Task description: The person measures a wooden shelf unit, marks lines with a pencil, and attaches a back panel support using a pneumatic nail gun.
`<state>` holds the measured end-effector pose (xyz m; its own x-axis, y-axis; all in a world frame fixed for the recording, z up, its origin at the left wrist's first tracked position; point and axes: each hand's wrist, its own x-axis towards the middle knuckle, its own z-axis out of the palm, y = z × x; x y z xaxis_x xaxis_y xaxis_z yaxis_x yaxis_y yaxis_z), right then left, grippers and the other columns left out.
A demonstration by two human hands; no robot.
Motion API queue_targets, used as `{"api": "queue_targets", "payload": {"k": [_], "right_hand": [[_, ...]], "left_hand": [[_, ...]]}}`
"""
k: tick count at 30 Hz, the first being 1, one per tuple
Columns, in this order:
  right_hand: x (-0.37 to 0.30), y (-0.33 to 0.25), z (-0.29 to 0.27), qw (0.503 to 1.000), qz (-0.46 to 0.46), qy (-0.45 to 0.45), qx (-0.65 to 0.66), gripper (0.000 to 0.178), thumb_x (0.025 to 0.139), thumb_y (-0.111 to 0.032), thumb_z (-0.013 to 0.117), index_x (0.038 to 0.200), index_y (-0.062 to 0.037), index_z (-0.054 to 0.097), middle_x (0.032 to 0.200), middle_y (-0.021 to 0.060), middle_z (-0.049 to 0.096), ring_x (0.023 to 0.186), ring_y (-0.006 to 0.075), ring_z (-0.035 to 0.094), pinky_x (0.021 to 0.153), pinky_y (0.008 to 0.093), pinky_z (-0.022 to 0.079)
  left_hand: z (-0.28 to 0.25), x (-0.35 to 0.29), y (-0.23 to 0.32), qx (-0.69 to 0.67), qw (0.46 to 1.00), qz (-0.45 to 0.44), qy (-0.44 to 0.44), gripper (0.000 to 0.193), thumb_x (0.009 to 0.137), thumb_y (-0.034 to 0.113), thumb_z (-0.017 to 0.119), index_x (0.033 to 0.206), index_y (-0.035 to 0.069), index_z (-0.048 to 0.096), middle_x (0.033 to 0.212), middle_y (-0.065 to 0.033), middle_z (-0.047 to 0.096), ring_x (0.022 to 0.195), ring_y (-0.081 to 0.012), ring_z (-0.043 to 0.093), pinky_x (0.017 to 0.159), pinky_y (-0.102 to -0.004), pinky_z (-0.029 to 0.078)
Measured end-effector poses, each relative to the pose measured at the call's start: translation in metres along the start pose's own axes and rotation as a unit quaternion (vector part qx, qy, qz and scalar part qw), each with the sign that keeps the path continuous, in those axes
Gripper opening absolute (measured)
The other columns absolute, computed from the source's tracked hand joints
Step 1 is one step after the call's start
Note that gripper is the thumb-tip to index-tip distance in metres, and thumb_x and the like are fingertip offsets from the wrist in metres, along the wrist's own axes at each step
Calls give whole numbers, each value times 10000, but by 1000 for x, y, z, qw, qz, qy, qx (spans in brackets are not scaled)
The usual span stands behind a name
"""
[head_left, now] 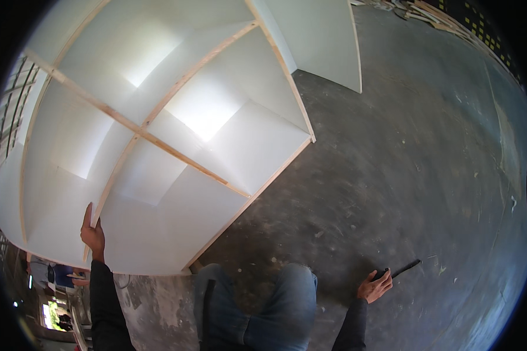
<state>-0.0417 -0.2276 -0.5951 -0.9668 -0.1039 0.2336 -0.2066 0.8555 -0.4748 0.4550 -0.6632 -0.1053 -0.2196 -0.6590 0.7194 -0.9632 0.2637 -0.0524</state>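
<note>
A large white shelf unit (158,117) with bare wood edges and several open compartments stands on the concrete floor. My left hand (92,234) grips the front edge of one of its upright dividers near the lower left. My right hand (376,285) is low at the right, down by the floor, and holds a thin dark tool (404,269) whose tip points away to the right. My knees in blue jeans (257,304) are at the bottom centre.
A white panel (328,41) stands behind the shelf unit at the top. Scrap wood strips (433,14) lie at the far top right. Grey stained concrete floor (404,158) spreads to the right. A person (52,275) is at the lower left.
</note>
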Motion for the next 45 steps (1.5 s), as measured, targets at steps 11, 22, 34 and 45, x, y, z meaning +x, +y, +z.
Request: {"api": "queue_targets", "payload": {"k": [11, 22, 34, 45], "right_hand": [[-9, 7, 11, 993, 82, -39, -80, 591, 928, -244, 616, 1426, -69, 350, 1180, 190, 492, 1091, 368, 463, 962, 469, 385], [-11, -90, 6, 957, 30, -275, -84, 752, 816, -401, 735, 1301, 42, 369, 1140, 241, 588, 1103, 404, 572, 939, 476, 452], [-72, -363, -250, 744, -357, -556, -98, 719, 801, -556, 705, 1171, 47, 580, 1105, 243, 648, 1051, 393, 616, 885, 472, 480], [-168, -466, -518, 622, -427, -656, 36, 764, 820, -623, 646, 1203, 35, 577, 1108, 262, 634, 1045, 394, 617, 893, 455, 474]], "left_hand": [[-9, 4, -7, 35, 999, -15, 5, 696, 675, -88, 688, 1301, 205, 608, 1301, -62, 618, 1179, -292, 591, 972, -369, 500], [4, 0, -28, -42, 999, 9, -8, 684, 676, -48, 684, 1336, 77, 555, 1347, -177, 550, 1233, -368, 530, 1040, -449, 417], [-53, 0, -37, -119, 953, -22, -278, 772, 810, 123, 639, 1500, 61, 298, 1552, -189, 264, 1428, -385, 260, 1157, -497, 251], [-262, -126, 13, -600, 519, -373, -481, 378, 1004, 343, 505, 1230, 57, 604, 1157, -92, 637, 987, -224, 622, 822, -392, 527]]}}
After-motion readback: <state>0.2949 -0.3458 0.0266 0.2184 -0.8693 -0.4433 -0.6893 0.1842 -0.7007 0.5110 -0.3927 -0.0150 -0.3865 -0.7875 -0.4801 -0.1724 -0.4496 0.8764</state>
